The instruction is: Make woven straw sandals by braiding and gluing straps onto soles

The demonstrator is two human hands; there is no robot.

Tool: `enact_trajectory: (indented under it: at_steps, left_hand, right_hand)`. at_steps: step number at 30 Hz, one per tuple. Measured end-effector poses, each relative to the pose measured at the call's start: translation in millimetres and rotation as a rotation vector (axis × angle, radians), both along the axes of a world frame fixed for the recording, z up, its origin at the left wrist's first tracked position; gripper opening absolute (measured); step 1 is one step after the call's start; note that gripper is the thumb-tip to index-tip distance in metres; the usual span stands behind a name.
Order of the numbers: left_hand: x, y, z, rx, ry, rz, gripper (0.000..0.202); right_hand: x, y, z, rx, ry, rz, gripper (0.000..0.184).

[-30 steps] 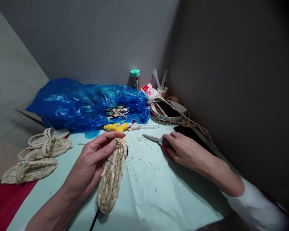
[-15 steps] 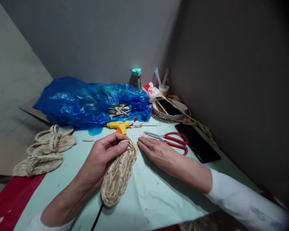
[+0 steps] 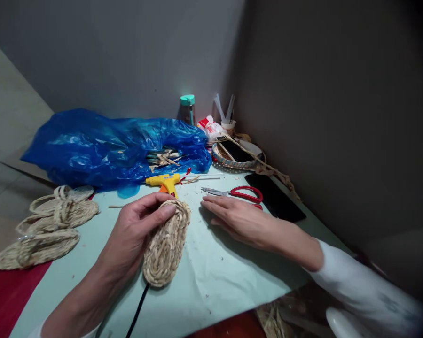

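I get a single view from the head camera, looking forward and down over the table (image 3: 225, 277) toward the wall corner (image 3: 238, 70), close enough that the left hand (image 3: 137, 230) and right hand (image 3: 234, 218) sit large at lower centre.

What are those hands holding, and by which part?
The left hand grips the woven straw sole by its far end; the right hand lies open on the table, holding nothing.

table (image 3: 225, 281) under pale green sheet. on it: blue plastic bag (image 3: 102, 145) at back, glue gun (image 3: 162, 180), scissors (image 3: 238, 193), black phone (image 3: 275, 199), straw sole (image 3: 165, 244), stacked straw sandals (image 3: 45, 225) left, round tray (image 3: 232, 163) far corner.
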State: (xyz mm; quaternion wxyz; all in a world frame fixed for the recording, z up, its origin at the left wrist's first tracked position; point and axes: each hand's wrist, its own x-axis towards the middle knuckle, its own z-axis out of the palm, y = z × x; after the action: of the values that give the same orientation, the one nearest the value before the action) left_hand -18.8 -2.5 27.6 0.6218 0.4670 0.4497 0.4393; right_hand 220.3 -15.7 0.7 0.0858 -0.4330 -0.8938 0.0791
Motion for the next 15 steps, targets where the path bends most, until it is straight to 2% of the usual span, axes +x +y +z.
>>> enact_trajectory:
  at_steps: [2, 4, 8, 11, 13, 15]
  left_hand:
    - [0.6, 0.5, 1.1, -0.008, 0.006, 0.013, 0.019]
    - [1.6, 0.6, 1.4, -0.014, 0.016, 0.019, 0.019]
    - [3.5, 1.0, -0.5, -0.007, 0.012, 0.009, 0.017]
    - [3.4, 1.8, -2.8, -0.013, -0.002, -0.002, 0.017]
    - [2.4, 1.8, -3.9, -0.015, -0.012, 0.002, 0.018]
    - [1.1, 0.5, -4.6, -0.018, -0.028, -0.001, 0.020]
  right_hand:
    - [-10.6, 14.1, -17.3, 0.002, -0.003, -0.023, 0.058]
    - [-16.4, 24.1, -27.3, -0.002, -0.005, -0.047, 0.068]
    - [-16.9, 29.1, -31.1, -0.022, -0.001, -0.025, 0.071]
    - [-14.0, 11.0, -27.7, -0.052, 0.003, 0.054, 0.070]
    - [-9.6, -13.8, -22.5, -0.087, 0.014, 0.107, 0.070]
    - [-0.4, -45.1, -13.9, -0.181, 0.102, 0.156, 0.059]
